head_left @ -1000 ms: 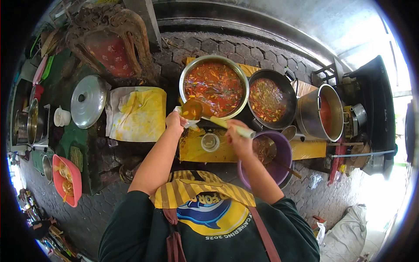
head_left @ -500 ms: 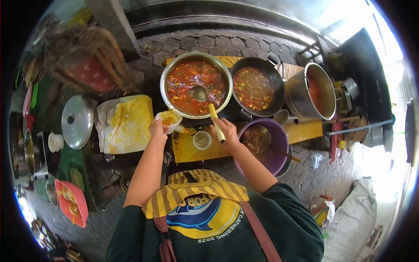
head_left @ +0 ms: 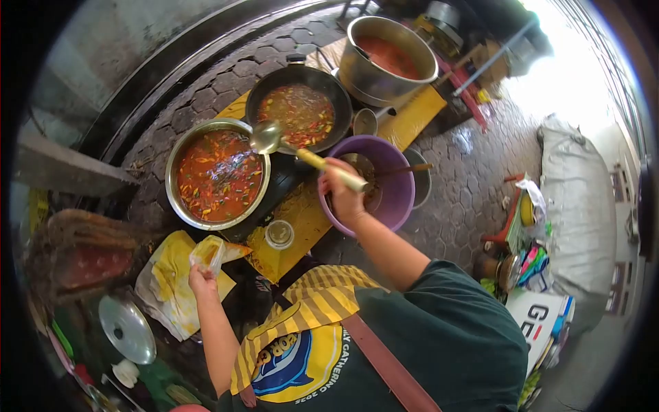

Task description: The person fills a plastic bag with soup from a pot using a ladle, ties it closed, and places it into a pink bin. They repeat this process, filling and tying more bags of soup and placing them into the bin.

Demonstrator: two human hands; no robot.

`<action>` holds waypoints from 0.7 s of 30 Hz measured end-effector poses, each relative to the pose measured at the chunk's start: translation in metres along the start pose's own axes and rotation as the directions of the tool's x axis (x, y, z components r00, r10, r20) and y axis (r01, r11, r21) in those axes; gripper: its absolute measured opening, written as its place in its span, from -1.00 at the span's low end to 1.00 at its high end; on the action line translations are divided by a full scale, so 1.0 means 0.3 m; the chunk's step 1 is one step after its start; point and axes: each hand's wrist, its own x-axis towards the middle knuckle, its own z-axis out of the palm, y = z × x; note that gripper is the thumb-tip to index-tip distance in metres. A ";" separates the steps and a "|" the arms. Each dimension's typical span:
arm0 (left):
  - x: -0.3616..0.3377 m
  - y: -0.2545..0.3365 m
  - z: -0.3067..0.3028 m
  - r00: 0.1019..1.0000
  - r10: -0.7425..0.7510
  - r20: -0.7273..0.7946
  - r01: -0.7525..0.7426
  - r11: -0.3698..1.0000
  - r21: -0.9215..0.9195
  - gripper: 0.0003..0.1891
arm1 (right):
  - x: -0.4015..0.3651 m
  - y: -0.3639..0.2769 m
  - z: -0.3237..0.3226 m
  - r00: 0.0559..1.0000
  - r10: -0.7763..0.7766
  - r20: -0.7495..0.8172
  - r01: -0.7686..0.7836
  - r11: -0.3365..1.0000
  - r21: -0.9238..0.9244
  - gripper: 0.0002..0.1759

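Note:
My right hand (head_left: 342,193) grips the pale handle of a metal ladle (head_left: 266,137). The ladle's bowl is raised over the gap between a wide steel pot (head_left: 175,199) of red, chilli-flecked broth and a black wok (head_left: 333,86) of similar food. Below that hand stands a purple bucket (head_left: 405,196) with a wooden-handled tool in it. My left hand (head_left: 200,279) closes on a clear plastic bag (head_left: 209,254) with something orange-yellow inside, beside a yellow-stained cloth (head_left: 165,275). A clear round container (head_left: 279,234) sits on the yellow board (head_left: 302,220) between my hands.
A tall steel pot (head_left: 374,81) of red liquid stands beyond the wok, with a small saucepan (head_left: 365,122) near it. A metal lid (head_left: 128,329) and a carved chair (head_left: 86,257) are at the left. A grey cover (head_left: 576,213) drapes something at the right.
The ladle has come up out of the red broth and moved right, toward the wok. The camera view has turned right. My left hand still holds the bag, now farther from the pot.

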 end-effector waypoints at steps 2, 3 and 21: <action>-0.019 0.034 -0.001 1.000 -0.008 0.004 0.008 1.000 0.008 -0.89 | 0.011 -0.069 -0.122 0.985 -0.034 -0.170 0.044 0.998 0.051 -0.70; -0.034 0.044 -0.007 0.999 -0.038 -0.002 0.038 0.999 0.009 -0.90 | 0.008 -0.103 -0.187 0.966 -0.038 -0.255 0.050 0.998 0.040 -0.69; -0.206 0.033 -0.056 1.000 0.021 0.017 -0.021 1.000 -0.015 -0.76 | 0.108 0.241 0.013 0.921 -0.195 0.337 0.309 0.893 -0.326 -0.78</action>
